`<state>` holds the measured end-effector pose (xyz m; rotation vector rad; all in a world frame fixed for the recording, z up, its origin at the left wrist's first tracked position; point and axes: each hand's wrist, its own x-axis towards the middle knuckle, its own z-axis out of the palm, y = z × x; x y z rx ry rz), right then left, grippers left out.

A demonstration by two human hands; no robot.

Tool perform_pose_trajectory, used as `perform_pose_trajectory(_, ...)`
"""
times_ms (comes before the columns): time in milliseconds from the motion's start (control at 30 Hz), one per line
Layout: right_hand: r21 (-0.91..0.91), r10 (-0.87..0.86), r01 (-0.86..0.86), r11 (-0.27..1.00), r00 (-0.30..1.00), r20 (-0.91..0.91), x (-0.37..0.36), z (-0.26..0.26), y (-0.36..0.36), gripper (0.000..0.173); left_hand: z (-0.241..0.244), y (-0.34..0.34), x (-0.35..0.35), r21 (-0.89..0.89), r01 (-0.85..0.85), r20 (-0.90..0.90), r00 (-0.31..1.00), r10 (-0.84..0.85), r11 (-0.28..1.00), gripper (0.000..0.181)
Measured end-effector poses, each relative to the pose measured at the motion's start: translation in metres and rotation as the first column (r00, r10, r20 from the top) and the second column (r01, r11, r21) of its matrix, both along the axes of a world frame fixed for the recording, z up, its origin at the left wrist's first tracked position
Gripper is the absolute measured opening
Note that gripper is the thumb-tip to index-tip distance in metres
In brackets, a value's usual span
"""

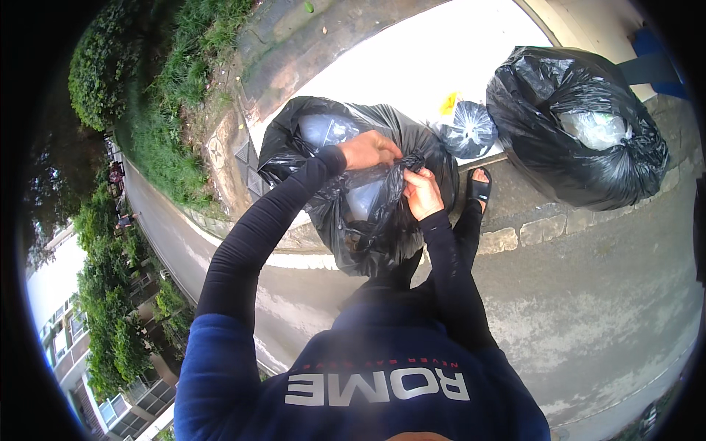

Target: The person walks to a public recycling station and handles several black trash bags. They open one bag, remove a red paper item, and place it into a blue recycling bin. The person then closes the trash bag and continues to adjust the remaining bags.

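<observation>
A large, full black plastic garbage bag [386,118] stands before me, with pale plastic showing at its opening. My left hand [370,150] has its fingers closed on a gathered, twisted part of the bag's top edge. Just right of it, my right hand [423,193] pinches the same gathered plastic from the near side. The hands are close together on either side of the twist. Some fingertips are hidden by the black folds.
Another full black garbage bag [579,176] stands at the right. A small dark tied bag [469,129] lies between the large bags, beside something yellow [449,103]. A stone curb [496,241] borders the road [584,286]. Far left, a person [126,220] is on the road.
</observation>
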<state>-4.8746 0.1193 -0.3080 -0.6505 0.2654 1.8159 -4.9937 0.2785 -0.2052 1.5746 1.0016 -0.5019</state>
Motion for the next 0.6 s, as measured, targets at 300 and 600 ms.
perform_pose_trajectory(300, -0.011, 0.31, -0.318, 0.948, 0.916, 0.255, 0.019, 0.004, 0.019, 0.011, -0.008, -0.016, 0.0, 0.535, 0.281, 0.021, 0.938, -0.346, 0.797, 0.02)
perform_pose_trajectory(600, 0.164, 0.395, -0.592, 0.789, 0.693, 0.603, 0.042, -0.032, 0.044, 0.008, 0.014, -0.05, -0.008, 0.816, 0.232, -0.108, 0.961, -0.254, 0.53, 0.011)
